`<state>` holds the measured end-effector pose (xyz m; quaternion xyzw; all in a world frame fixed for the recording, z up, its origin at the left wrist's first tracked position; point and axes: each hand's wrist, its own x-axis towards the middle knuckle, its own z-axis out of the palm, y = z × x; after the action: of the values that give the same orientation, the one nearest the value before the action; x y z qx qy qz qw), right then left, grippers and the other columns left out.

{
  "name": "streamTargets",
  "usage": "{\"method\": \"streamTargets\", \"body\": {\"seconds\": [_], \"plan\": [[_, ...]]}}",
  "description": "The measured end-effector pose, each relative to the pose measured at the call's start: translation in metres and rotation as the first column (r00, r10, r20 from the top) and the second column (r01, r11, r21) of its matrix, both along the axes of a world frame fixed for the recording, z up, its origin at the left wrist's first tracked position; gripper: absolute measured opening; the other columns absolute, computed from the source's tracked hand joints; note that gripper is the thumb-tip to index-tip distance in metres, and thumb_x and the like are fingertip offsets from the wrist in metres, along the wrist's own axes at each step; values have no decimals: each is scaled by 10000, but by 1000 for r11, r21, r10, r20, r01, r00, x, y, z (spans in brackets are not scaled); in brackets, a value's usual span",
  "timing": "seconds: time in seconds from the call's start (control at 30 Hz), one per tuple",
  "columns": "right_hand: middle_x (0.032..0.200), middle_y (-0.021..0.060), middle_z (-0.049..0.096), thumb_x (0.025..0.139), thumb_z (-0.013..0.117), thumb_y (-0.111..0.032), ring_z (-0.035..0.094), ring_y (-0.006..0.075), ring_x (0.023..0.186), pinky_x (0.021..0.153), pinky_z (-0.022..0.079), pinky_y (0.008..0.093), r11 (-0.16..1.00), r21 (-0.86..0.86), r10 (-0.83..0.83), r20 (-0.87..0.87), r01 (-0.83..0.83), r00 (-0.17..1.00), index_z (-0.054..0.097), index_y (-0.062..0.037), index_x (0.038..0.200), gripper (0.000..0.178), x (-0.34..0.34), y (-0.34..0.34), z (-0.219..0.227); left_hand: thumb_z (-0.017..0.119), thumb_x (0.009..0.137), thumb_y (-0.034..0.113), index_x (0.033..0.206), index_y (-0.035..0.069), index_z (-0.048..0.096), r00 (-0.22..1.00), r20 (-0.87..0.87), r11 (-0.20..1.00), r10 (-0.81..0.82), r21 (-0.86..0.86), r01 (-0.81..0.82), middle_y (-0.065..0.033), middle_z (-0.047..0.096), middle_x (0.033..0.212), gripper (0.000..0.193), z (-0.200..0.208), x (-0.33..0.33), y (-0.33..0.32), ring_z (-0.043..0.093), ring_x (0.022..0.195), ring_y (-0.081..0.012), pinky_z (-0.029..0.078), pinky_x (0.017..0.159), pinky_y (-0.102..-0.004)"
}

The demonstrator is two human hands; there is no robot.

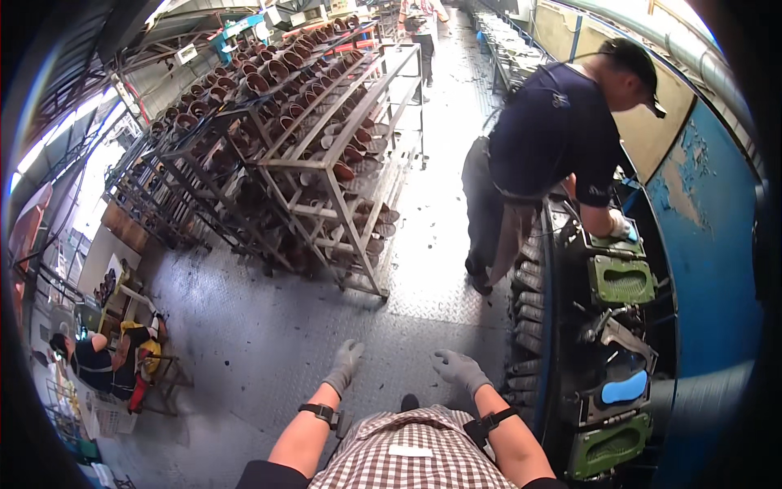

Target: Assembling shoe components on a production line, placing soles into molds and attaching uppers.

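Both my hands wear grey gloves and hang in mid-air in front of my checked apron (pixel 399 448), apart from each other. My left hand (pixel 345 363) has its fingers stretched forward and holds nothing. With fingers and thumb apart, my right hand (pixel 461 369) is empty too. Nearest to it on the right runs a line of shoe-sole moulds. In that line, a blue sole (pixel 625 388) lies on a dark metal mould, between a green mould (pixel 621 279) farther off and another green mould (pixel 612 445) closer to me.
A co-worker (pixel 554 130) bends over the mould line ahead, one gloved hand at a mould. Metal racks (pixel 334 155) loaded with brown and dark shoe parts stand ahead left. Another person (pixel 98 359) sits far left; one more (pixel 419 33) stands down the aisle. Steel floor plates (pixel 269 342) lie between.
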<state>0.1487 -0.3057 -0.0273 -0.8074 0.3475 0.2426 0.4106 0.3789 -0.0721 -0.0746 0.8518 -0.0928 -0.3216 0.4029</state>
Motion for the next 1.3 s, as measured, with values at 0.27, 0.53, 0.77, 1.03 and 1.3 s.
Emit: {"method": "streamTargets", "body": {"seconds": [0.27,0.53,0.77,1.03,1.3], "plan": [[1188,247,672,915,552,-452,643,442,1105,951,518,492,986,-166,42,166,-14,985,626,-173,1249,441,145,-127,-85,622,957,427,1419,-43,503,991,-124,978,-48,-207,22,-206,586,1391,669,-6,76,-152,564,1255,-271,443,1037,-344],[1318,217,624,928,531,-408,604,402,1204,1042,460,484,987,-158,4,90,10,996,535,-154,1417,551,319,-231,-193,659,938,409,1467,-32,447,911,-287,954,297,40,-299,-178,538,1440,721,-81,172,-290,512,1300,-274,389,1091,-376],[1195,185,630,922,599,-283,656,381,1077,904,530,480,950,-312,126,334,-16,934,502,-127,1404,516,454,-304,-305,706,906,374,1512,-29,375,729,-395,816,559,106,-568,-182,499,1457,800,-211,250,-355,475,1324,-277,364,1106,-388],[1216,161,603,805,782,-281,674,341,1079,871,560,480,951,-237,275,354,-199,894,461,-162,1403,689,622,-335,-351,783,828,402,1436,-33,478,624,222,597,749,184,-781,-141,575,1392,807,-395,348,-294,602,1151,-245,495,939,-366],[1127,155,634,889,600,-189,654,362,1050,883,528,457,986,-164,113,552,-25,826,602,-114,1215,335,598,-318,-431,682,913,305,1293,12,577,389,-254,389,885,-53,-920,-129,704,1047,491,-407,348,-340,677,876,-270,562,774,-386]]}}
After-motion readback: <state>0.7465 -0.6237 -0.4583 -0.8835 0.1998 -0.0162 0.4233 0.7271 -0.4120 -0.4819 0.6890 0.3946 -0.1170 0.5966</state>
